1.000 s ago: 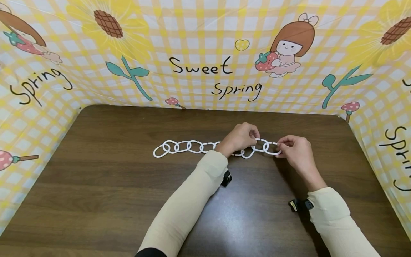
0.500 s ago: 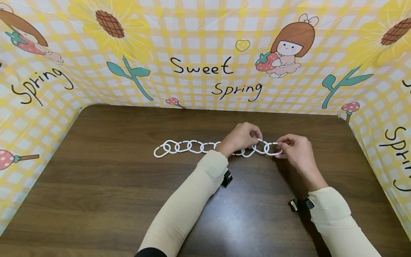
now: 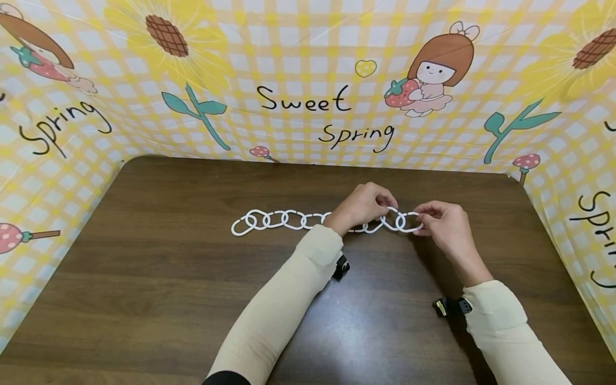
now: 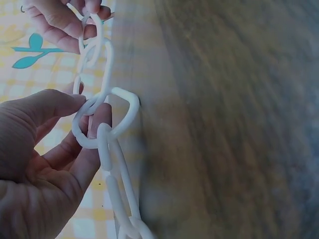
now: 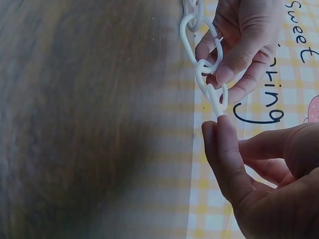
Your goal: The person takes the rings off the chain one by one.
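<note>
A chain of white plastic links [image 3: 291,210] stretches across the brown table, its left end lying on the wood. Between thumb and fingers my left hand [image 3: 361,204] pinches a link near the right part of the chain; in the left wrist view that link [image 4: 130,115] hangs joined to others above and below. My right hand [image 3: 448,224] holds the rightmost link [image 5: 215,103] by its end with the fingertips. A few links run between the hands. The left hand and wrist cover part of the chain in the head view.
The wooden tabletop [image 3: 159,289] extends around the chain on all sides. Behind it and at both sides stands a yellow checked cloth [image 3: 298,48] with printed flowers and lettering. Black cameras are strapped at both wrists, such as the right wrist camera [image 3: 440,307].
My left hand has shifted slightly to the right, bringing the links between the hands a little closer together. The right hand stays almost where it was, holding the end link.
</note>
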`<state>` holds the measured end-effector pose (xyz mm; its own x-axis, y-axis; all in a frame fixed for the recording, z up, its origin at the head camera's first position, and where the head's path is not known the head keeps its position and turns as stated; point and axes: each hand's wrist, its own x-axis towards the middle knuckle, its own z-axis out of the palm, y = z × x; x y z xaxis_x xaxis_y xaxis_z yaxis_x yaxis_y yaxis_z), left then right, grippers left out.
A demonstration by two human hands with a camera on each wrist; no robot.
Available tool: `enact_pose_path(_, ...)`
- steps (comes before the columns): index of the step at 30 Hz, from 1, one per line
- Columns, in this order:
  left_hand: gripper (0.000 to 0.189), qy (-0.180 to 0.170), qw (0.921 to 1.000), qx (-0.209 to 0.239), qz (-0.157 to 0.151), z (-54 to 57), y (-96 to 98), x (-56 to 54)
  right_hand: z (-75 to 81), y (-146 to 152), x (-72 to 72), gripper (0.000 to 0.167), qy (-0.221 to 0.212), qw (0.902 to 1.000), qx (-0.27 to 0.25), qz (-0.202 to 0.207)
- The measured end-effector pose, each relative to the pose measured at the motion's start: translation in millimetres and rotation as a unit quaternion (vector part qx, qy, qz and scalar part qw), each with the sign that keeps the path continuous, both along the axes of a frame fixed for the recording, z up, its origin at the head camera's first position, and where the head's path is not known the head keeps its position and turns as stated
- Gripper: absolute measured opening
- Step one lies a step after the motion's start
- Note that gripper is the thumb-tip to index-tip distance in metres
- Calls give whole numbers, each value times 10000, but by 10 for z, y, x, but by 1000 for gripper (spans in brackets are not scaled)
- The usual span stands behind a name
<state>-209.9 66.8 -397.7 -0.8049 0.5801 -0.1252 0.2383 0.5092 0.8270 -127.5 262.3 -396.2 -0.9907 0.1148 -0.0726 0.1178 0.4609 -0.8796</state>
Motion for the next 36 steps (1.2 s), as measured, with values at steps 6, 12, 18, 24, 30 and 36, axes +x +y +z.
enact_pose_path(6, 20, 172, 9996, -200, -52, 27, 14, -2, 15, -13, -1, 24, 53, 9999, 97, 17)
enact_pose_path(12, 16, 317, 9989, -339, -41, 23, 17, -8, 10, -7, -5, 25, 61, 9999, 149, 0)
enact_pose_path(18, 16, 390, 9986, -362, 25, 31, 15, -3, 10, -6, -4, 25, 55, 9999, 128, 14)
enact_pose_path(24, 15, -84, 9999, -81, 1, 45, 17, 17, 19, -13, 5, 25, 34, 9999, 140, 60)
enact_pose_path(30, 14, -229, 9997, 18, 8, 64, 30, 25, 21, -13, 14, 25, 42, 9999, 105, 84)
enact_pose_path(36, 15, -230, 9996, 152, -6, 57, 45, 23, 19, -17, 16, 23, 119, 9998, 92, 87)
